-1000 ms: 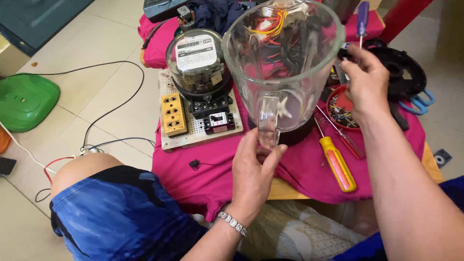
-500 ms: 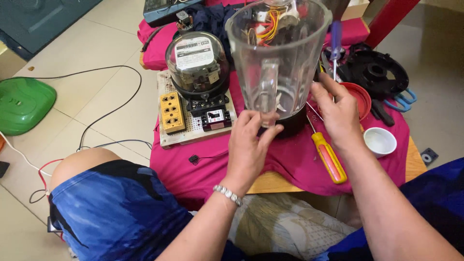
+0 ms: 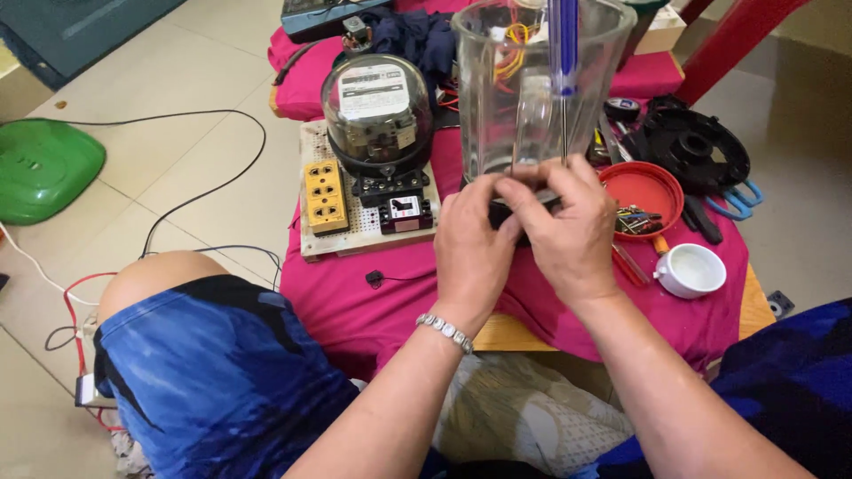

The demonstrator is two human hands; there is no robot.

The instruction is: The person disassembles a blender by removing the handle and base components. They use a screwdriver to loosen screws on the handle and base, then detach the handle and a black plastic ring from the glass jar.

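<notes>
1. Hidden: the dark base of the clear plastic blender jar is mostly covered by both hands. The jar's rim is cut off at the top edge.
2. Grip: the left hand is closed on the base. The right hand pinches the thin shaft of a blue-handled screwdriver upright against the jar, apparently also touching the base.
3. Location: the jar stands on the pink cloth, just beside the round glass-domed electric meter.
4. Change: half a second ago, the left hand held the jar's handle and the screwdriver stood to the jar's right.
5. Label: a white rectangular plate sits on the meter's face.
</notes>
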